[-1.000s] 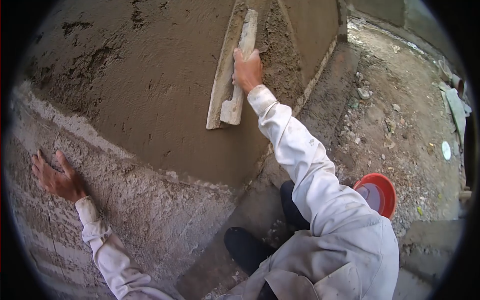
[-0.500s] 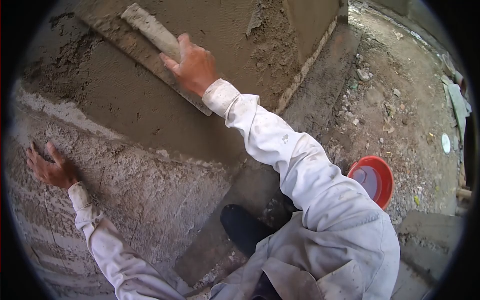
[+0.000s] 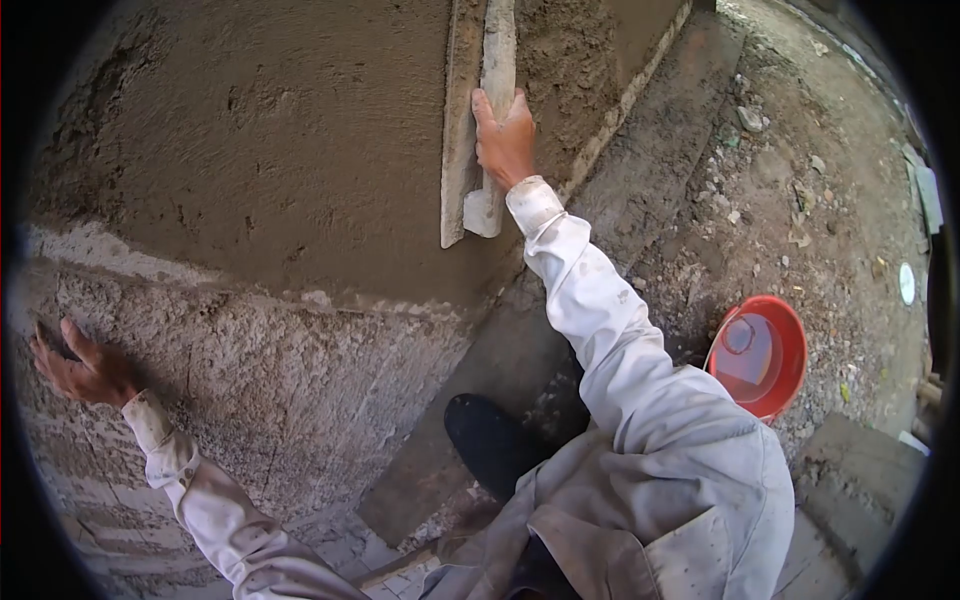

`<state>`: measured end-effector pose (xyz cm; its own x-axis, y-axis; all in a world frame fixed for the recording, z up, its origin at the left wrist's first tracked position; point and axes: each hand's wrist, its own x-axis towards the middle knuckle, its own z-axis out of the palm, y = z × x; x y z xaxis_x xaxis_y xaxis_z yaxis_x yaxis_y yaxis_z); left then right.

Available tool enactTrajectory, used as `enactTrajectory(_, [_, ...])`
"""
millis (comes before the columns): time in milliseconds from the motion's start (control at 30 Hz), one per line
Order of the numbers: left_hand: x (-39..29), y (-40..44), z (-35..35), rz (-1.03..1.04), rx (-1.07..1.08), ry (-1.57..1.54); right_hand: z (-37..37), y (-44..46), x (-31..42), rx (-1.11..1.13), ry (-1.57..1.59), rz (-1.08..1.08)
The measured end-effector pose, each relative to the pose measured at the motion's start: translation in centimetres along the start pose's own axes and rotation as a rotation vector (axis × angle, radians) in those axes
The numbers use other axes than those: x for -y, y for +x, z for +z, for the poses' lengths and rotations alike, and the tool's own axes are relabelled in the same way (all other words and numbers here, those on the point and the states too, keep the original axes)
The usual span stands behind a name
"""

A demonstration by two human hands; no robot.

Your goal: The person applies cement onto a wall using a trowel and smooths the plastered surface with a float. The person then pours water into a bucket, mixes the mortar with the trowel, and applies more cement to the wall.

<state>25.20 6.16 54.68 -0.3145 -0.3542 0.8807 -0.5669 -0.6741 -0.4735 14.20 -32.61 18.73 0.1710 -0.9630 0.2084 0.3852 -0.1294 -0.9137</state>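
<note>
My right hand [image 3: 507, 138] is wrapped round the handle of a long plastering float [image 3: 460, 170]. The float stands nearly upright in view, its narrow blade against the wet brown plaster [image 3: 290, 150]. Pale dried mortar coats its handle. Ripple marks cover the plaster left of the blade, and rougher lumps show to its right. Lower left, my left hand [image 3: 85, 368] has its fingers apart and holds nothing. It is at the rough grey wall [image 3: 270, 370] below the plaster edge; whether the palm presses on it, I cannot tell.
A red bucket [image 3: 790, 350] with cloudy water stands on the rubble-strewn ground [image 3: 790, 200] at right. My dark shoe [image 3: 490, 440] is on a grey board [image 3: 420, 480] beside the wall. Another mortar-stained board [image 3: 850, 480] lies lower right.
My right hand has moved up and right with the float, which has turned from a diagonal slant to nearly upright. The left hand stays at the wall. The view has shifted slightly.
</note>
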Motion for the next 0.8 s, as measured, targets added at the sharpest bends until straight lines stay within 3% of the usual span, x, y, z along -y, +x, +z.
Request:
enactTrajectory(133, [-0.7, -0.1, 0.1, -0.025, -0.026, -0.001, 0.0, -0.7, -5.4, -0.08, -0.059, -0.055])
enactTrajectory(200, [-0.7, -0.3, 0.1, -0.035, -0.037, 0.006, -0.5, -1.6, -7.5, -0.059, -0.034, 0.023])
enactTrajectory(433, [0.8, -0.9, 0.2, -0.023, -0.023, 0.06, -1.4, -6.2, -12.8, -0.098, 0.032, 0.306])
enactTrajectory(567, [2.6, -0.8, 0.4, 0.015, -0.017, 0.094, -2.4, -10.3, -12.7, -0.115, 0.119, 0.678])
enactTrajectory(633, [1.5, -0.8, 0.4, 0.017, -0.042, 0.114, -1.5, -13.7, -17.9, -0.181, 0.085, 0.608])
enactTrajectory(700, [0.1, -1.0, 0.2, -0.028, -0.046, 0.121, -1.6, -16.8, -15.9, -0.114, 0.215, 0.679])
enactTrajectory(800, [0.4, -1.2, -0.1, -0.04, -0.018, 0.148, -0.3, -19.8, -13.6, -0.027, 0.283, 0.621])
